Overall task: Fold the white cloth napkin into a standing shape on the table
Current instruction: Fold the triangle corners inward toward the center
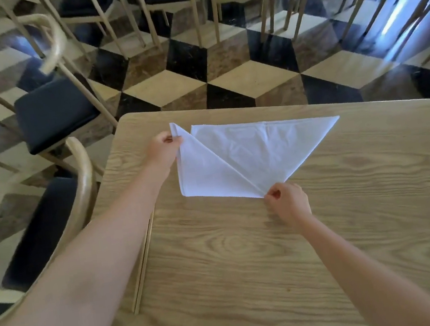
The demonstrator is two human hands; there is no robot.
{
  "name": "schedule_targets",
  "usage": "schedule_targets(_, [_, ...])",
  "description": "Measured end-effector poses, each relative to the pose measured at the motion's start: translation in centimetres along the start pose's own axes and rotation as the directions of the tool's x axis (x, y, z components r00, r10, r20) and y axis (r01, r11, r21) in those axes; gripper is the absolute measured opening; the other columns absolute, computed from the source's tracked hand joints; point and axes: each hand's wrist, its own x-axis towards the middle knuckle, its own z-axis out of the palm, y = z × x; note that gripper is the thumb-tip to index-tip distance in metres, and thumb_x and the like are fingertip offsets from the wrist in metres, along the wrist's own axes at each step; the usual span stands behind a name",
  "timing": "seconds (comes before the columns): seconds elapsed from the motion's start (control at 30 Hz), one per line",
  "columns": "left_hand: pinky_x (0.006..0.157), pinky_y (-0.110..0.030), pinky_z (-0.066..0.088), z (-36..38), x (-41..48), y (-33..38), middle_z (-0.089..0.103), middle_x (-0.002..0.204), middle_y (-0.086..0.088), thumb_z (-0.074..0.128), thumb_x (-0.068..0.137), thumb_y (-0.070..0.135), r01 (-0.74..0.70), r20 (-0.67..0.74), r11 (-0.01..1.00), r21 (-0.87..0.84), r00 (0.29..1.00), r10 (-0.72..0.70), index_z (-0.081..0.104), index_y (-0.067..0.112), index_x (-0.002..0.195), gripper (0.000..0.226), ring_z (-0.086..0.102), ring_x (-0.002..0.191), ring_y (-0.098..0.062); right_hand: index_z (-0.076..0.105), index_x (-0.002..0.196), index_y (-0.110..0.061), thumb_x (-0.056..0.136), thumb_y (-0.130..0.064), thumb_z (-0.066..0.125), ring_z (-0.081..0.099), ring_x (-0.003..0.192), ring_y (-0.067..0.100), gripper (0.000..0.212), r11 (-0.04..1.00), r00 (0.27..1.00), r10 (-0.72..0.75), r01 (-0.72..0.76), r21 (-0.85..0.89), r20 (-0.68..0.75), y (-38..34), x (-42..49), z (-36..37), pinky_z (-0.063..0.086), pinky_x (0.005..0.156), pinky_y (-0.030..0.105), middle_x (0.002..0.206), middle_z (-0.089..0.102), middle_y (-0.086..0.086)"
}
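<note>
The white cloth napkin [259,151] lies flat as a triangle near the far edge of the wooden table [250,268], its long edge along the far side and its point toward me. The left part is folded over along a diagonal crease. My left hand [163,149] pinches the raised far-left corner of that folded flap. My right hand [288,203] pinches the near point of the napkin against the table.
Wooden chairs with dark seat cushions [54,110] stand to the left of the table and further back. A curved chair back [84,186] sits close to the table's left edge. The floor has a black, brown and cream cube pattern [224,78].
</note>
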Motion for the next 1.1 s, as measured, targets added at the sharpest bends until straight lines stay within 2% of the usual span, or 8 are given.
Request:
schedule_targets(0.27, [0.066, -0.033, 0.045, 4.6, 7.0, -0.6, 0.060, 0.085, -0.004, 0.054, 0.086, 0.018, -0.065, 0.054, 0.964, 0.257, 0.997, 0.053, 0.061, 0.008, 0.097, 0.016, 0.056, 0.079, -0.021, 0.067, 0.083, -0.015, 0.082, -0.022, 0.056, 0.058, 0.084, 0.025, 0.013, 0.995, 0.996, 0.081, -0.079, -0.055, 0.035, -0.6, 0.8, -0.2, 0.047, 0.077, 0.036, 0.082, 0.067, 0.001])
schedule_targets(0.5, [0.078, -0.029, 0.046, 6.3, 8.4, -2.8, 0.059, 0.108, -0.004, 0.052, 0.091, 0.020, -0.020, -0.022, 0.945, 0.325, 0.999, 0.028, 0.049, 0.012, 0.126, 0.036, 0.058, 0.098, -0.022, 0.066, 0.083, -0.017, 0.084, -0.024, 0.057, 0.055, 0.090, 0.025, 0.011, 0.980, 0.996, 0.085, -0.082, -0.183, 0.006, -1.6, 1.0, -0.3, 0.037, 0.076, 0.033, 0.083, 0.068, -0.001])
schedule_targets(0.6, [0.090, -0.034, 0.042, 6.8, 6.8, -2.8, 0.048, 0.128, -0.013, 0.050, 0.092, 0.016, -0.093, -0.153, 0.874, 0.476, 0.970, 0.187, 0.041, 0.009, 0.133, 0.043, 0.049, 0.113, -0.026, 0.065, 0.081, -0.016, 0.085, -0.025, 0.059, 0.053, 0.091, 0.026, 0.011, 0.978, 0.996, 0.087, -0.089, -0.190, -0.017, -1.5, 1.0, -0.3, 0.035, 0.077, 0.033, 0.083, 0.067, 0.000])
schedule_targets(0.73, [0.104, -0.040, 0.033, 9.3, 0.8, -5.1, 0.043, 0.138, -0.023, 0.042, 0.091, 0.001, -0.609, 0.237, 0.602, 0.517, 0.777, 0.583, 0.047, 0.002, 0.130, 0.039, 0.040, 0.127, -0.034, 0.061, 0.093, -0.012, 0.085, -0.020, 0.060, 0.051, 0.094, 0.030, 0.011, 0.960, 0.982, -0.075, 0.024, -0.278, -0.176, -2.1, 0.0, 0.8, 0.037, 0.080, 0.038, 0.092, 0.063, 0.005])
schedule_targets(0.83, [0.113, -0.049, 0.022, 10.3, -0.4, -7.5, 0.036, 0.147, -0.016, 0.043, 0.095, 0.011, -0.781, 0.563, 0.329, 0.531, 0.615, 0.552, 0.042, 0.006, 0.137, 0.042, 0.030, 0.138, -0.032, 0.060, 0.115, -0.003, 0.081, -0.015, 0.065, 0.058, 0.109, 0.037, 0.036, 0.888, 0.916, -0.386, 0.338, -0.312, -0.106, -3.7, 0.0, 3.0, 0.046, 0.093, 0.047, 0.116, 0.064, 0.015])
schedule_targets(0.9, [0.115, -0.050, 0.013, 10.0, 1.0, -8.2, 0.028, 0.152, -0.009, 0.039, 0.097, 0.019, -0.794, 0.640, 0.255, 0.553, 0.600, 0.481, 0.032, 0.010, 0.142, 0.046, 0.019, 0.142, -0.027, 0.039, 0.138, -0.003, 0.090, -0.025, 0.050, 0.033, 0.137, 0.032, 0.054, 0.851, 0.901, -0.428, 0.427, -0.305, 0.066, -4.2, 0.6, 4.6, 0.025, 0.114, 0.046, 0.147, 0.039, 0.012])
schedule_targets(0.97, [0.116, -0.049, 0.005, 9.3, 2.6, -8.8, 0.021, 0.155, -0.004, 0.034, 0.098, 0.027, -0.771, 0.643, 0.204, 0.603, 0.621, 0.448, 0.023, 0.014, 0.145, 0.050, 0.013, 0.144, -0.021, 0.017, 0.146, -0.007, 0.093, -0.040, 0.031, 0.003, 0.143, 0.023, 0.064, 0.843, 0.905, -0.400, 0.426, -0.329, 0.148, -3.9, 1.3, 5.7, 0.004, 0.119, 0.040, 0.155, 0.011, 0.005])
schedule_targets(1.1, [0.117, -0.042, -0.002, 8.5, 4.0, -9.4, 0.009, 0.157, 0.000, 0.025, 0.096, 0.043, -0.663, 0.550, 0.230, 0.713, 0.731, 0.403, 0.009, 0.017, 0.148, 0.060, 0.004, 0.144, -0.014, 0.028, 0.144, -0.006, 0.093, -0.044, 0.029, 0.021, 0.141, 0.024, 0.064, 0.791, 0.899, -0.412, 0.433, -0.433, 0.148, -2.7, 1.2, 6.0, 0.014, 0.117, 0.042, 0.152, 0.027, 0.010])
